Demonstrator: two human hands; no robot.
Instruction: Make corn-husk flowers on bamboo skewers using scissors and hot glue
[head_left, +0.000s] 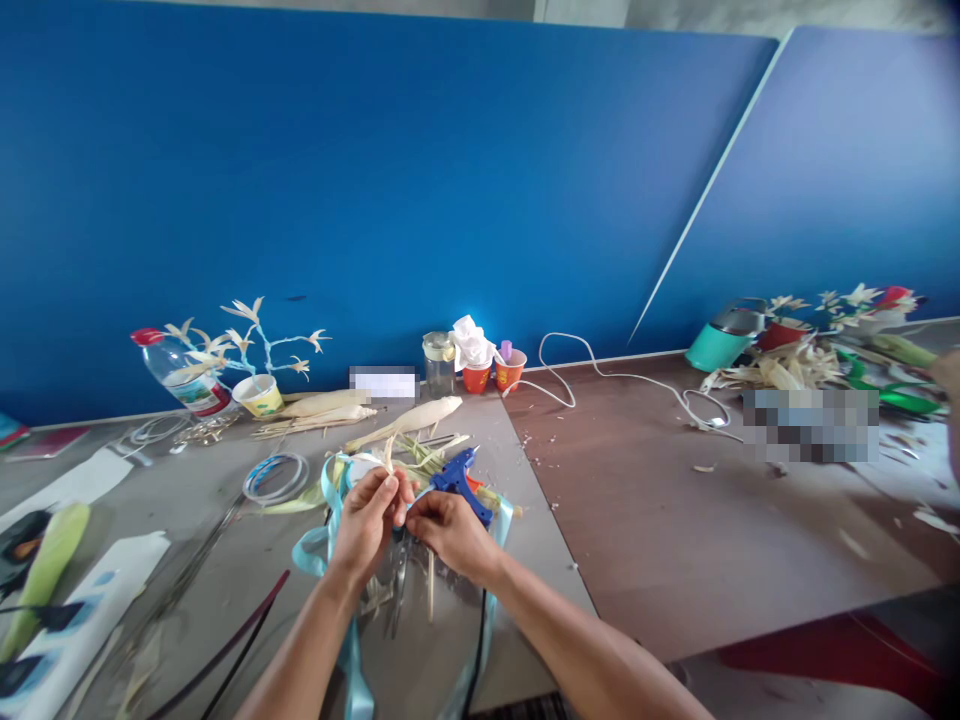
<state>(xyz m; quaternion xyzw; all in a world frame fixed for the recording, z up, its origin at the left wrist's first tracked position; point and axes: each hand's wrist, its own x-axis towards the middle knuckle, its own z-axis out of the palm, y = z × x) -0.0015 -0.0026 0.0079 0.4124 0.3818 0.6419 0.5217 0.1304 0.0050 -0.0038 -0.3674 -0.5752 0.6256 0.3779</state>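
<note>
My left hand [369, 522] is closed in a pinch on a pale corn-husk flower [388, 456], whose petals stick up above the fingertips. Close beside it, my right hand [456, 532] also pinches; a bit of light blue shows at its fingertips, but what it grips is mostly hidden. Just behind the right hand lies a blue glue gun [457, 474]. Light blue ribbon [330, 540] loops to the left of my hands, and more hangs at the right. Below the hands lie scissors [397, 590] and a thin pale stick [430, 590].
Corn husks [412, 421], a glass jar [440, 365] and red paper cups [510, 370] stand along the blue partition [450, 200]. At left are a tape roll [276, 479], husk flowers in a paper cup [259, 396] and a bottle [187, 375]. Another person's hand [949, 380] shows far right.
</note>
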